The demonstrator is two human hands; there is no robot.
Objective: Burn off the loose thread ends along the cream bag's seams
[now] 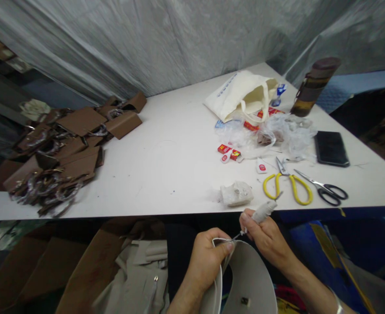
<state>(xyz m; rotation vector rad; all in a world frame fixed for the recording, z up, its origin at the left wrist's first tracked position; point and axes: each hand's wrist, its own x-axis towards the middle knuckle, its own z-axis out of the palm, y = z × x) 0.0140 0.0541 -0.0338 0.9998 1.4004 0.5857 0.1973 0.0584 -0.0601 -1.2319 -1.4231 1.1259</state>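
Below the table's front edge, my left hand (pixel 208 257) pinches the rim of a curved white piece (pixel 251 279) with a thin white cord along its edge. My right hand (pixel 267 235) is closed on a small tool with a white taped handle (pixel 263 211), its metal tip touching the cord near my left thumb. A small white lump of material (pixel 236 194) lies on the table just above my hands.
On the white table (pixel 166 165): a heap of brown leather pieces (pixel 61 152) at left, yellow-handled scissors (pixel 289 185), black-handled scissors (pixel 326 189), a black phone (pixel 331 148), a cream tote bag (pixel 245 93), crumpled clear plastic (pixel 277 133), small red packets (pixel 229 151), a brown bottle (pixel 313 85). Cardboard and fabric lie below.
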